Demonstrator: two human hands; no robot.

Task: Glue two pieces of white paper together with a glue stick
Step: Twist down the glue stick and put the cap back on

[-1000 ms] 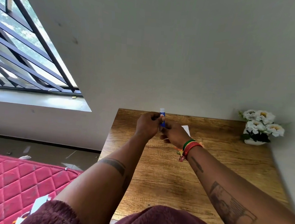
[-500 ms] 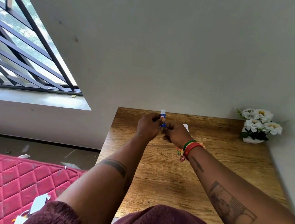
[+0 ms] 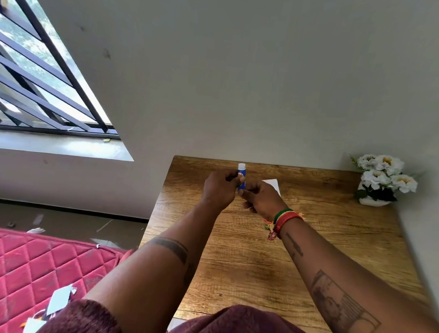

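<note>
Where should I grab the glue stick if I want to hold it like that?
Probably around the blue middle of the glue stick, coming from the sides like the left hand and right hand do. It stands upright, so its white top stays free.

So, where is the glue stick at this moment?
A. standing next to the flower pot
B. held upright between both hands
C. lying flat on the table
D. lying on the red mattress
B: the glue stick stands upright above the table, with the left hand and the right hand both gripping its lower part.
</note>
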